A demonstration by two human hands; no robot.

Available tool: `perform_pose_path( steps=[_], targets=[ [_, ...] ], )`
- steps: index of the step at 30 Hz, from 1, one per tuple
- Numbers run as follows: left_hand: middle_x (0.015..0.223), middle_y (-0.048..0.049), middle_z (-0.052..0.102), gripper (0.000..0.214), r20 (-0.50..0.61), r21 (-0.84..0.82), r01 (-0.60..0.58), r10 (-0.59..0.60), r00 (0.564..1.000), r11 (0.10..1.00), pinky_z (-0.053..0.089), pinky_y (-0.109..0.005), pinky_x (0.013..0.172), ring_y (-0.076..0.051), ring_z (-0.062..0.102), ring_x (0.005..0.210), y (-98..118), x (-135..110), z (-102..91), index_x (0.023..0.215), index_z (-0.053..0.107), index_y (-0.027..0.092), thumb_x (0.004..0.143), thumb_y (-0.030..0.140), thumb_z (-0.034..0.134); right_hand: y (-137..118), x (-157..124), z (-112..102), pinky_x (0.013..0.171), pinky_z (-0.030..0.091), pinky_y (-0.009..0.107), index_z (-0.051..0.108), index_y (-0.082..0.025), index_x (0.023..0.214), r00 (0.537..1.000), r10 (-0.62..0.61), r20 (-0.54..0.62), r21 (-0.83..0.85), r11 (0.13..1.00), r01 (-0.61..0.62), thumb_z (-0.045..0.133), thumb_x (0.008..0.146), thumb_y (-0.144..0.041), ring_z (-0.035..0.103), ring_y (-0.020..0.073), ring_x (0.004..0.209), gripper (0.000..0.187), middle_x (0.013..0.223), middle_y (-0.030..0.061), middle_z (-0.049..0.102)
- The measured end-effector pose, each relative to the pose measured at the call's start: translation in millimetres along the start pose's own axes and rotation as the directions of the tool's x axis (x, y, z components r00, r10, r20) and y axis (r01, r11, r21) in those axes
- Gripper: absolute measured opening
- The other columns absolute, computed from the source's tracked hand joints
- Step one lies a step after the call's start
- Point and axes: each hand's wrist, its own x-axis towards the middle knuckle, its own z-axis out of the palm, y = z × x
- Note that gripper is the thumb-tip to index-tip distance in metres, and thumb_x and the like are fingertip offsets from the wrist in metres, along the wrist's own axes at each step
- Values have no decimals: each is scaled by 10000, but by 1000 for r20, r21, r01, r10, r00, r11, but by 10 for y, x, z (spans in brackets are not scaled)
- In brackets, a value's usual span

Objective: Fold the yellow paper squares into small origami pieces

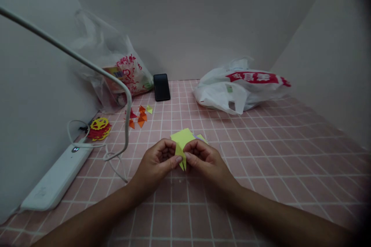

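Between my two hands is a small folded piece of yellow paper (180, 155), its narrow split points hanging downward. My left hand (159, 159) pinches its left side between thumb and fingers. From the other side my right hand (203, 158) is closed, thumb and fingertips on the paper's right edge. Just beyond the hands lie square yellow paper sheets (183, 136) on the table, with a bit of purple paper (199, 137) showing at their right. My fingers partly cover the sheets.
Small folded orange paper pieces (141, 119), a red one and a yellow one lie left of centre. A black phone (161, 87) rests at the back between plastic bags (136, 73) (220, 90). At left are a white power strip (58, 177), yellow-red gear-shaped pieces (99, 124) and a cable (87, 61) arching across.
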Motion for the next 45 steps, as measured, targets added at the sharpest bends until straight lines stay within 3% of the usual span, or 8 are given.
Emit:
perform_pose_path(
  steps=[4,7,11,17,23,29,38,45],
  targets=[
    [763,6,611,194,16,-1,-16,16,1000,1000,473,-238,670,-118,580,713,3,-3,4,857,582,159,739,212,726,-19,-2,-7,567,442,246,581,-192,768,1000,15,7,-38,999,-15,727,742,-312,538,103,581,191,678,-30,583],
    [772,6,608,241,-36,12,-28,29,999,1000,482,-245,676,-131,585,737,6,-9,16,889,563,176,723,202,737,-25,-15,-10,575,438,261,576,-188,713,1000,9,22,-95,995,-6,691,780,-309,532,109,566,180,635,-26,581],
    [744,18,584,214,-102,52,-60,65,993,997,475,-235,646,-119,567,698,11,-20,29,838,559,180,719,195,736,-4,-22,-15,596,455,271,584,-196,749,999,-43,-1,-61,997,43,681,792,-298,568,122,579,147,630,-24,610],
    [733,2,623,130,-115,75,-46,55,992,996,489,-256,652,-134,594,691,17,-39,23,816,616,170,737,220,706,36,-9,-36,624,469,279,606,-202,781,996,-81,-30,-59,995,79,673,825,-293,596,125,598,121,659,-20,633],
    [749,-2,647,125,-95,40,-41,45,994,998,505,-257,662,-141,621,706,34,-49,16,815,626,164,734,215,707,61,-14,-43,649,453,274,613,-200,798,998,-59,-39,-65,996,56,673,841,-300,592,125,623,124,660,-15,645],
    [713,-4,643,68,-78,118,-58,68,995,991,484,-257,650,-146,603,682,56,-70,41,769,629,164,758,212,676,55,-30,-23,605,427,264,581,-200,771,995,-70,-70,-126,990,61,670,835,-322,545,126,607,164,643,-21,602],
    [754,-21,637,139,-24,229,-78,86,996,970,466,-274,666,-159,591,700,61,-106,70,812,635,159,753,258,713,16,-76,0,573,390,276,547,-207,719,983,-169,-71,-379,916,130,638,802,-279,493,141,614,143,661,-18,534],
    [727,-5,601,85,-47,258,-73,88,995,963,447,-264,640,-143,563,673,26,-122,42,805,608,158,811,242,616,23,-71,1,583,398,278,551,-204,745,993,-121,-18,-300,948,110,619,838,-301,513,138,604,151,647,-22,551]
  ],
)
